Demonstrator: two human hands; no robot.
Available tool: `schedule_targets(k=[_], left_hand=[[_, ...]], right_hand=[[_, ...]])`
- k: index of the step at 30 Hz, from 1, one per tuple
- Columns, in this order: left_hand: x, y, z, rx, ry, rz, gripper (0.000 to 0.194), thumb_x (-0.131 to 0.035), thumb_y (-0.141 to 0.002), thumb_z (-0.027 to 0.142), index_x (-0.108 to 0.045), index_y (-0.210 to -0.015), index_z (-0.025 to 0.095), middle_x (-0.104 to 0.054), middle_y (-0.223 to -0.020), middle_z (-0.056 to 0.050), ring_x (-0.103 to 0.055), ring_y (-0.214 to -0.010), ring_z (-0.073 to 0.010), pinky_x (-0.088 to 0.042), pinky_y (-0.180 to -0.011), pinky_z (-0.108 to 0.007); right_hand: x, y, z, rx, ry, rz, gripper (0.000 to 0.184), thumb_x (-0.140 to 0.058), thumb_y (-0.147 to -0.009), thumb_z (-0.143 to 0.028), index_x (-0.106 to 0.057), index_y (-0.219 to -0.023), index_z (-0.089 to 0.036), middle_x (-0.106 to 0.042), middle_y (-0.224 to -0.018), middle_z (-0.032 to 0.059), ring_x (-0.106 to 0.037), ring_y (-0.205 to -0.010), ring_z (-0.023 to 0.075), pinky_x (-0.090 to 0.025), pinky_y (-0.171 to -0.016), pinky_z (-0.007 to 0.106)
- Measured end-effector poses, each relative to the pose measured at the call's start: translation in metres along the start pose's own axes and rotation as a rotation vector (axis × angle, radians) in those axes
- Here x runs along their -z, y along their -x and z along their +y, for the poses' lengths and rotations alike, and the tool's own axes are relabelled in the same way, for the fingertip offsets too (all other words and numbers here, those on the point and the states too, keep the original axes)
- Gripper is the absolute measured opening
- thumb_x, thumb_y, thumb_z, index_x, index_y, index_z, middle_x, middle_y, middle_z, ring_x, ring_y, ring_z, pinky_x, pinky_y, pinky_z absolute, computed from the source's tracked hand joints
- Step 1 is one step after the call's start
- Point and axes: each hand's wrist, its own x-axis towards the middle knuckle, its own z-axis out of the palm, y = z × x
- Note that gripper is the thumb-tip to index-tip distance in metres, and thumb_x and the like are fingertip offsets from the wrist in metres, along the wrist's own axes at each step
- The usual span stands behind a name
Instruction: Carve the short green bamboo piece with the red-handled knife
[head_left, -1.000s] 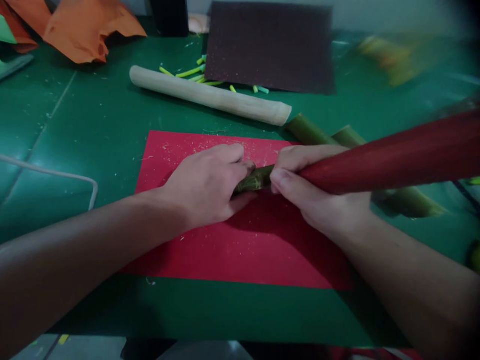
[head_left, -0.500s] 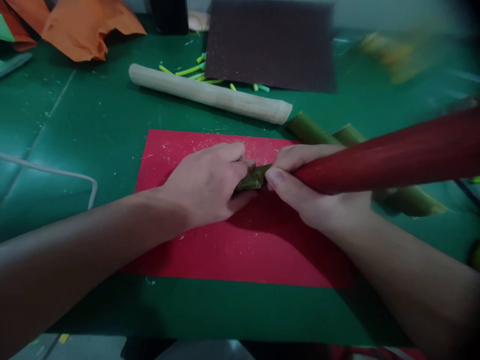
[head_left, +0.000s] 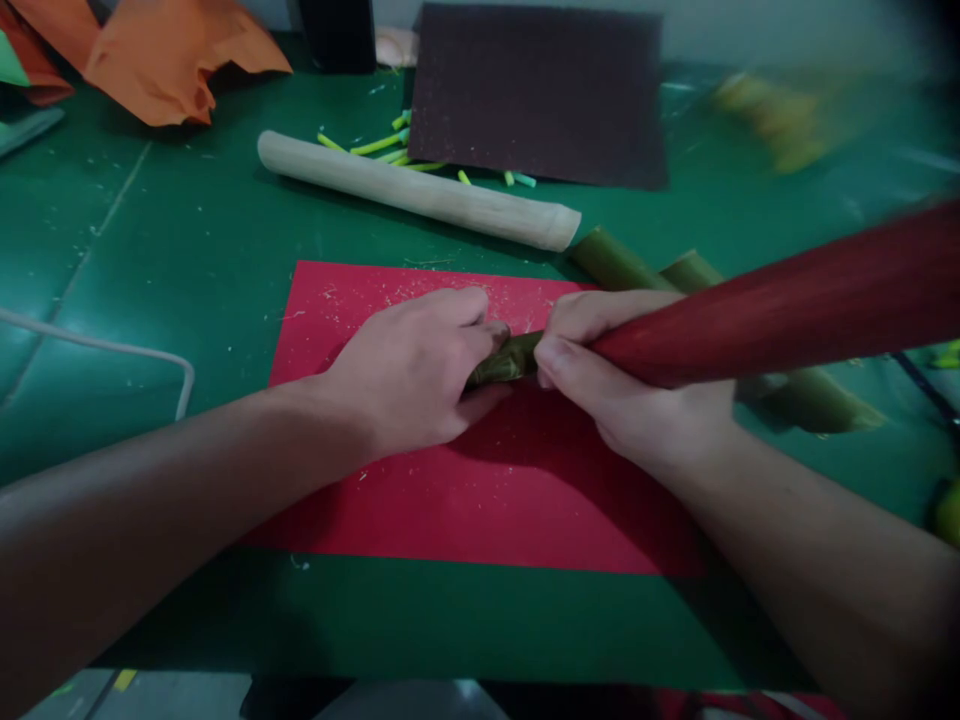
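Note:
Over a red sheet (head_left: 420, 520) lies my left hand (head_left: 420, 360), its fingers wrapped round a short green bamboo piece (head_left: 514, 358). The other end of the piece runs to the fingers of my right hand (head_left: 622, 370). That hand is closed, thumb on top, round the narrow end of a long dark red tapered rod (head_left: 795, 300), which looks like a tool's handle and leaves the view at the right. Whatever is at its tip is hidden by my fingers and the bamboo.
A peeled pale bamboo stick (head_left: 420, 190) lies beyond the sheet, before a dark brown sheet (head_left: 540, 95) and several yellow-green strips. Green bamboo tubes (head_left: 622, 260) lie near the rod. Crumpled orange paper (head_left: 172, 60) is far left; a white cable (head_left: 97, 343) runs along the left.
Both hands keep their grips. My right hand and the red rod have shifted very slightly; otherwise hardly anything differs.

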Motion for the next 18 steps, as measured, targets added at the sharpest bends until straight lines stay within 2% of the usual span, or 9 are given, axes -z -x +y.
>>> schedule_targets(k=[7, 9, 12, 13, 15, 18], left_hand=[[0.0, 0.0, -0.001, -0.002, -0.007, -0.005, 0.025, -0.054, -0.093, 0.032, -0.07, -0.093, 0.014, -0.058, -0.086, -0.007, -0.057, -0.077, -0.0206, -0.04, -0.062, -0.032], [0.0, 0.001, -0.001, 0.005, -0.008, -0.008, 0.025, -0.054, -0.093, 0.033, -0.071, -0.095, 0.014, -0.06, -0.089, -0.008, -0.058, -0.079, -0.0213, -0.042, -0.063, -0.033], [0.0, 0.0, 0.0, 0.016, -0.036, -0.018, 0.027, -0.057, -0.092, 0.034, -0.071, -0.101, 0.013, -0.062, -0.094, -0.009, -0.06, -0.085, -0.0232, -0.046, -0.069, -0.035], [0.0, 0.0, 0.001, 0.02, -0.047, -0.026, 0.028, -0.058, -0.092, 0.035, -0.071, -0.103, 0.012, -0.063, -0.096, -0.009, -0.061, -0.088, -0.0243, -0.048, -0.072, -0.036], [0.0, -0.001, 0.002, 0.029, -0.056, -0.049, 0.03, -0.057, -0.092, 0.035, -0.07, -0.106, 0.011, -0.063, -0.098, -0.01, -0.061, -0.092, -0.0255, -0.049, -0.076, -0.037], [0.0, -0.001, 0.002, 0.033, -0.037, -0.06, 0.028, -0.056, -0.093, 0.035, -0.07, -0.104, 0.013, -0.063, -0.098, -0.009, -0.06, -0.09, -0.0244, -0.048, -0.075, -0.036]], right_hand=[[0.003, -0.001, -0.003, 0.018, 0.085, -0.07, 0.022, -0.065, -0.08, -0.014, -0.059, -0.062, -0.022, -0.062, -0.06, -0.0021, -0.058, -0.055, 0.012, -0.048, -0.055, 0.028], [0.001, 0.0, -0.002, -0.004, 0.069, -0.017, 0.021, -0.066, -0.081, -0.014, -0.06, -0.063, -0.023, -0.063, -0.062, -0.0027, -0.058, -0.054, 0.011, -0.048, -0.054, 0.027], [-0.004, 0.0, 0.002, -0.034, 0.018, 0.172, 0.02, -0.069, -0.084, -0.02, -0.065, -0.065, -0.024, -0.065, -0.063, -0.0034, -0.06, -0.056, 0.0107, -0.05, -0.056, 0.026], [-0.005, -0.001, 0.004, 0.002, -0.017, 0.268, 0.019, -0.071, -0.084, -0.022, -0.065, -0.065, -0.024, -0.064, -0.062, -0.0037, -0.059, -0.056, 0.0105, -0.05, -0.056, 0.025], [-0.007, -0.002, 0.007, -0.022, -0.076, 0.306, 0.018, -0.072, -0.083, -0.023, -0.066, -0.065, -0.024, -0.063, -0.062, -0.0028, -0.061, -0.059, 0.0118, -0.051, -0.058, 0.026], [-0.007, -0.001, 0.007, -0.058, -0.079, 0.255, 0.023, -0.068, -0.081, -0.017, -0.065, -0.059, -0.023, -0.059, -0.055, -0.0036, -0.054, -0.051, 0.0099, -0.047, -0.051, 0.025]])
